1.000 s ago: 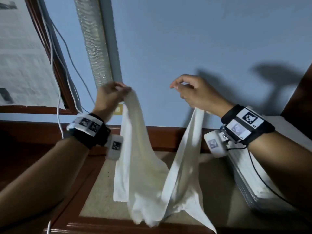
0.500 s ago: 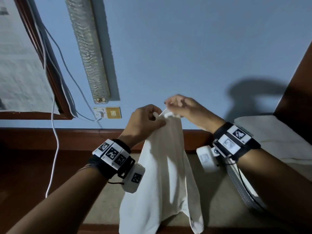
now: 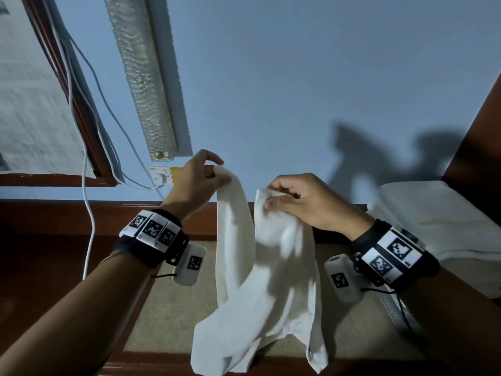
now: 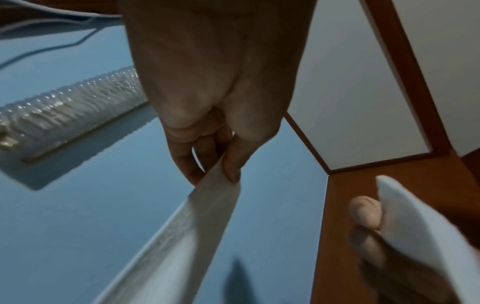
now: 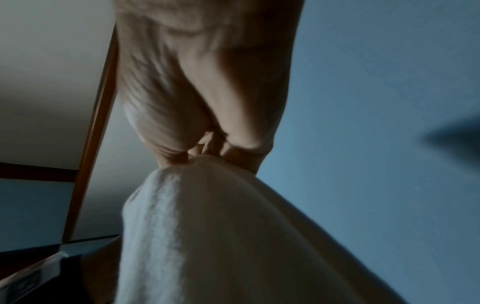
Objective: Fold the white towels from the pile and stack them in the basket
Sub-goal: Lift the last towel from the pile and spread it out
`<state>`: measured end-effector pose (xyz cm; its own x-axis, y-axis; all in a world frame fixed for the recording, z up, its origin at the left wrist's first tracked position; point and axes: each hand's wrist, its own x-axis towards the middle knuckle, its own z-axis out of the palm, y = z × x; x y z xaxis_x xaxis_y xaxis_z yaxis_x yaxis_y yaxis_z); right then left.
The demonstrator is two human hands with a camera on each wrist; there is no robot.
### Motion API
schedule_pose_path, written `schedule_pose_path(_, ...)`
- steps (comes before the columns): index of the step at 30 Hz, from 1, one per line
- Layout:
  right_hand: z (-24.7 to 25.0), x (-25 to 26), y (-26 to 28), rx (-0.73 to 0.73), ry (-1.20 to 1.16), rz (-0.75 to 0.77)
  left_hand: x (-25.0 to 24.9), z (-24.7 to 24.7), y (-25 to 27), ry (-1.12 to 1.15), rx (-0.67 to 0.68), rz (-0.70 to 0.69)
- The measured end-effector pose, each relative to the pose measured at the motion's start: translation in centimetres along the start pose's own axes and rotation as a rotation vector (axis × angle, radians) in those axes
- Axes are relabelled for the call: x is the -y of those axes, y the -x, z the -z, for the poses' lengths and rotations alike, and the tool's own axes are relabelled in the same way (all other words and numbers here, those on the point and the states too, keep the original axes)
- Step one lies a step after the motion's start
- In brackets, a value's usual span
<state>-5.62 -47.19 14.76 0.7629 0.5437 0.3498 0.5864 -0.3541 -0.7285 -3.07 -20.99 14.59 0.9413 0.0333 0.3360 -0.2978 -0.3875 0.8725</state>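
Aloft, both hands [image 3: 198, 183] [image 3: 303, 204] pinch towel [image 3: 260, 280] corners; near together.

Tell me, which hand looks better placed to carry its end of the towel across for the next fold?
Probably the left hand: it pinches one thin edge of the towel, raised and free to swing. The right hand grips a thicker bunch, so it could stay as anchor.
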Motion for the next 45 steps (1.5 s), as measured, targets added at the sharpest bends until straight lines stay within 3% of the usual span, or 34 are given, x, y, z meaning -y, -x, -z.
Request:
schedule_pose_path(8,-1.3,0.6,-1.6,-0.219,0.045,0.005,-1.9,-2.7,2.7,0.406,0.096,-0.037)
schedule_pose_path(13,-1.5,0.5,-1.7,-0.335,0.04,-0.01,-2.1,-3.1,3.6,0.46,0.172,-0.06)
schedule_pose_path(17,-2.0,0.0,-2.0,-0.418,0.022,0.034,-2.2,-3.2,3.8,0.425,0.158,-0.096)
schedule_pose_path(22,-2.1,-0.1,-2.2,-0.42,0.103,0.091,-2.3,-3.3,3.8,0.313,0.11,-0.135)
schedule_pose_path(28,-1.5,-0.9,-2.8,-0.562,0.231,0.27,1.0,-5.0,2.7,0.009,0.033,-0.085)
schedule_pose_path(31,1.0,-1.3,-3.5,-0.72,0.122,0.169,6.6,-4.5,2.1,-0.278,-0.01,-0.008)
schedule_pose_path(33,3.5,-2.6,-3.9,-0.828,0.102,0.093,10.3,-2.6,1.5,-0.429,-0.075,0.126)
schedule_pose_path(38,10.8,-8.7,-2.9,-1.032,0.156,-0.195,17.1,6.1,1.0,-0.617,-0.193,0.338)
schedule_pose_path(42,14.6,-13.4,0.3,-0.922,0.396,-0.469,18.6,12.6,0.9,-0.653,-0.379,0.464)
schedule_pose_path(45,15.0,-15.1,1.9,-0.873,0.447,-0.553,16.9,15.5,-1.1,-0.615,-0.585,0.527)
